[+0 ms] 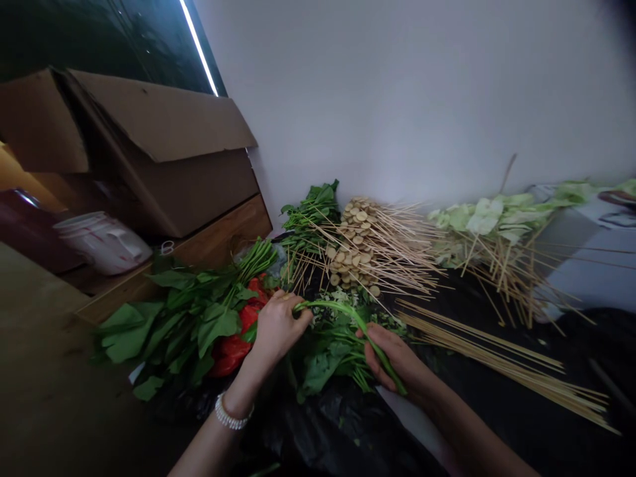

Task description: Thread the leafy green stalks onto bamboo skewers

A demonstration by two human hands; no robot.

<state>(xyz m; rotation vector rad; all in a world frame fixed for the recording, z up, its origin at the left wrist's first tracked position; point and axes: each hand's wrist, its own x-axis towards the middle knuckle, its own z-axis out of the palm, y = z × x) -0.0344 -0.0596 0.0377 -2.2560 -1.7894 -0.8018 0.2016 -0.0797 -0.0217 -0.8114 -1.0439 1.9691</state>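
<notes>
A green leafy-vegetable stalk (pixel 338 306) is stretched in a slight arch between my two hands. My left hand (pixel 279 326), with a beaded bracelet on the wrist, is closed on the stalk's left end. Farther along, my right hand (pixel 392 354) grips the same stalk, whose cut end sticks out below the palm. Under and between the hands lies a pile of leafy greens (pixel 330 354) on black plastic. To the left of my left hand, a big bunch of leafy stalks (pixel 199 311) rests by a red plastic bag (pixel 229 354).
Skewers with round pale slices (pixel 355 245) are heaped against the wall, beside skewered greens (pixel 313 212). Skewered cabbage pieces (pixel 489 215) lie to the right. Loose bamboo skewers (pixel 517 361) lie nearer. At left stand an open cardboard box (pixel 189 189) and a white tub (pixel 104 242).
</notes>
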